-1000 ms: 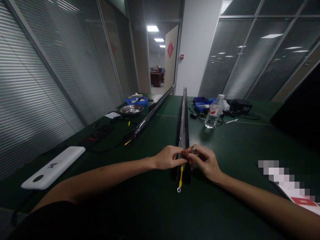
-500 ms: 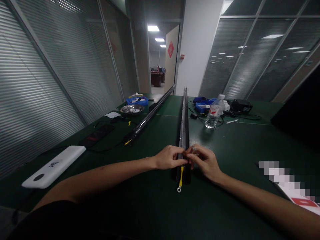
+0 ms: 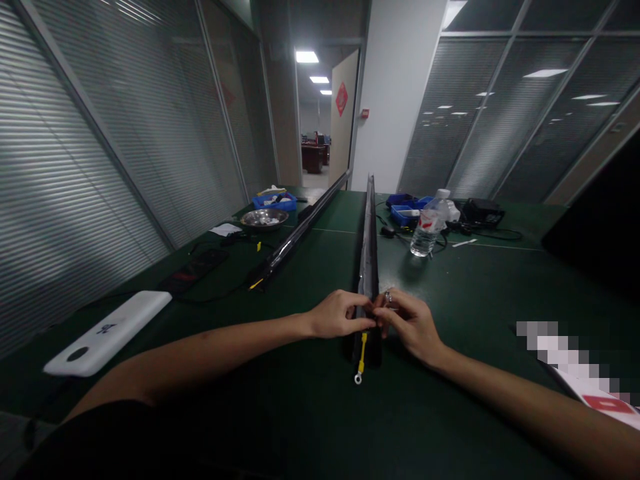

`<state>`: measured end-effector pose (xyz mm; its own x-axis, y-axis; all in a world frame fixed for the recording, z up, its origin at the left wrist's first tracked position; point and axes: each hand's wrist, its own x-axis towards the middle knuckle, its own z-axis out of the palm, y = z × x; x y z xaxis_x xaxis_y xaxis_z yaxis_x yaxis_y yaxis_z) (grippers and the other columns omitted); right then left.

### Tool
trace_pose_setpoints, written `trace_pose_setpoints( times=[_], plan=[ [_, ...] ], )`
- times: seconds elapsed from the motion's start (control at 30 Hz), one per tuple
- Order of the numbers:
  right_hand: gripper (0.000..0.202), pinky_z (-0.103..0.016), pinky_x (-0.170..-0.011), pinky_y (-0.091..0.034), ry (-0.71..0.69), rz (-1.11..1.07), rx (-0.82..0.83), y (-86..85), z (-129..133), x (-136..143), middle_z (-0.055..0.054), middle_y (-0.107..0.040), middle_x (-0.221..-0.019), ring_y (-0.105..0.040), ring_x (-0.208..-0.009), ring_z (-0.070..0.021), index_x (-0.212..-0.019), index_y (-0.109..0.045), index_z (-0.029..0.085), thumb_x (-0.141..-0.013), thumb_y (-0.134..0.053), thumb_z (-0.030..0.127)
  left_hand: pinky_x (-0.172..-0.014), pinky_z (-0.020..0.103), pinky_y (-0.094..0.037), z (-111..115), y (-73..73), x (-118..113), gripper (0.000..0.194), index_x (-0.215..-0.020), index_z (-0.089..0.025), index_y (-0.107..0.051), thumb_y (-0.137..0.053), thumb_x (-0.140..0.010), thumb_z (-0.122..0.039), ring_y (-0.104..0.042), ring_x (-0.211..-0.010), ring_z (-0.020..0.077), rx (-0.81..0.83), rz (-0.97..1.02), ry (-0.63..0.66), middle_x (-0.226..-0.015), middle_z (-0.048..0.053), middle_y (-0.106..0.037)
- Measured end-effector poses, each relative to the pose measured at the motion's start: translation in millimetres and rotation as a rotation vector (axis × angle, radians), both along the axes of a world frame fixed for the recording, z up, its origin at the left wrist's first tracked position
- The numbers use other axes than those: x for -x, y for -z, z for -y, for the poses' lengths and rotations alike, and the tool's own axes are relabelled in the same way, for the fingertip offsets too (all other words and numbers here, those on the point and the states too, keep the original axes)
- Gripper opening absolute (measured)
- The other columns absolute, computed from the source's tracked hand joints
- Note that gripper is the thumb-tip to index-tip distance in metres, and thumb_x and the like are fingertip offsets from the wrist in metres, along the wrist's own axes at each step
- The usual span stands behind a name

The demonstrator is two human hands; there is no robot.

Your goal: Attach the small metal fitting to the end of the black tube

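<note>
A long dark strip with a greyish, shiny top (image 3: 369, 247) runs away from me along the green table (image 3: 310, 400). At its near end both my hands meet, fingertips together. My left hand (image 3: 340, 313) pinches from the left, thumb and fingers across the strip. My right hand (image 3: 410, 323), with a ring on one finger, pinches from the right. What lies between the fingertips is too small and hidden to make out. Out of the near end sticks a short yellow wire (image 3: 363, 353) with a metal ring terminal (image 3: 358, 379), resting just below my hands.
A second wrapped strip (image 3: 305, 230) lies to the left. Further left are a white power bank-like case (image 3: 107, 333), a dark phone (image 3: 193, 270) and a metal bowl (image 3: 264, 219). On the right stand a water bottle (image 3: 430, 227), blue trays (image 3: 406, 215) and a black device (image 3: 483, 212) with cables.
Almost nothing differs. Both hands stay pinched at the same spot on the strip, with only a very slight shift of the fingers.
</note>
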<state>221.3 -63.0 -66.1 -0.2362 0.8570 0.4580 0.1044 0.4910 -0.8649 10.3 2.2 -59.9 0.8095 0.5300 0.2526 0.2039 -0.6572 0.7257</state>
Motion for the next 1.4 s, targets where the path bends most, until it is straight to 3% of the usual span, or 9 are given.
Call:
trace_pose_setpoints(
  times=[0.93, 1.4],
  plan=[
    [0.019, -0.023, -0.048, -0.054, 0.036, 0.008, -0.062, 2.3, -0.6, -0.5, 0.0, -0.064, -0.078, -0.064, -0.053, -0.0129, -0.082, -0.071, 0.02, -0.094, -0.077, 0.033, -0.059, 0.019, -0.034, 0.0, -0.3, 0.7, 0.021, -0.099, -0.011, -0.072, -0.072, -0.098, -0.032, -0.05, -0.061, 0.009, -0.074, -0.003, 0.044, -0.072, -0.004, -0.053],
    [0.021, -0.023, -0.047, -0.053, 0.058, 0.021, -0.104, 1.7, 0.2, -0.5, -0.001, -0.066, -0.078, -0.063, -0.053, -0.0129, -0.081, -0.071, 0.02, -0.093, -0.079, 0.036, -0.06, 0.018, -0.034, -0.1, -1.4, 0.5, 0.02, -0.096, -0.011, -0.074, -0.072, -0.097, -0.03, -0.051, -0.063, 0.0088, -0.035, 0.007, 0.06, -0.073, -0.003, -0.057]
  ],
)
